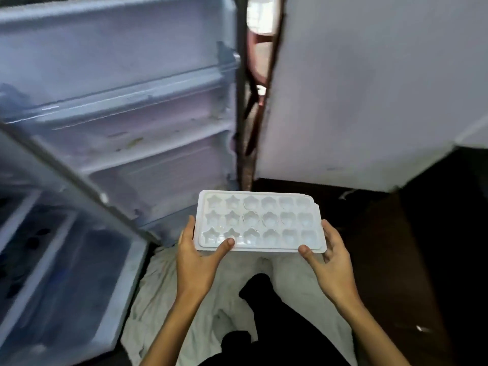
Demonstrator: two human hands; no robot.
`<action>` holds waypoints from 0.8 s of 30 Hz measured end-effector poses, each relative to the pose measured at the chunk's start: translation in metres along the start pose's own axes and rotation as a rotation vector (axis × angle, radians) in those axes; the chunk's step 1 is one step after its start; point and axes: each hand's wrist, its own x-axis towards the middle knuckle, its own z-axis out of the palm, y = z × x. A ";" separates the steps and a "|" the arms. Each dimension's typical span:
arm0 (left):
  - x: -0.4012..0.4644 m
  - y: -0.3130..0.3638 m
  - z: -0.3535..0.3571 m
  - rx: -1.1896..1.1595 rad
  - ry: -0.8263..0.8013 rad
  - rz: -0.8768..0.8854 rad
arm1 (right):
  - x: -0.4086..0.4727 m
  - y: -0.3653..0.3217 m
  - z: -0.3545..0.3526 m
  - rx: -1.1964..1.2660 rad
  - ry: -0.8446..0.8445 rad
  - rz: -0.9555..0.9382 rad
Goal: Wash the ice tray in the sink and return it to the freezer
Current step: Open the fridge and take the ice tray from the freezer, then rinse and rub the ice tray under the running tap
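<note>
- Head view: I held the ice tray (260, 221) level in front of me with both hands, out in the open air, below and to the right of the open fridge door (126, 107).
- Ice tray: white plastic, three rows of six moulds, star shapes at the left end and rounder flower-like shapes toward the right. The moulds looked empty; I could not tell whether they were wet.
- Left hand (196, 262): gripped the tray's left short end. The thumb lay curled over the near left rim, and the fingers (190, 225) ran up along the left edge and under it.
- Right hand (331, 260): held the near right corner. The thumb tip pressed on the near rim, and the other fingers were loosely bent beside and below the right edge. How many of them touched the tray I could not tell.
- Fridge door: swung open to my left, its inner shelves pale and stained. At the far left a compartment with clear plastic bins (52, 260) showed, blurred.
- Right side: a pale wall panel (369, 88) above a dark floor (422, 260).
- Below the tray: a whitish crumpled cloth (163, 299) lay on the floor, with my dark-clad leg (264, 313) over it.
</note>
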 end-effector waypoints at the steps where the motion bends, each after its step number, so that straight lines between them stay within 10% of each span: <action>1: -0.001 0.006 0.014 0.013 -0.050 0.021 | -0.005 0.001 -0.015 0.002 0.056 0.002; 24: -0.074 0.167 0.376 0.143 -0.788 0.414 | -0.044 0.016 -0.332 0.097 0.900 0.075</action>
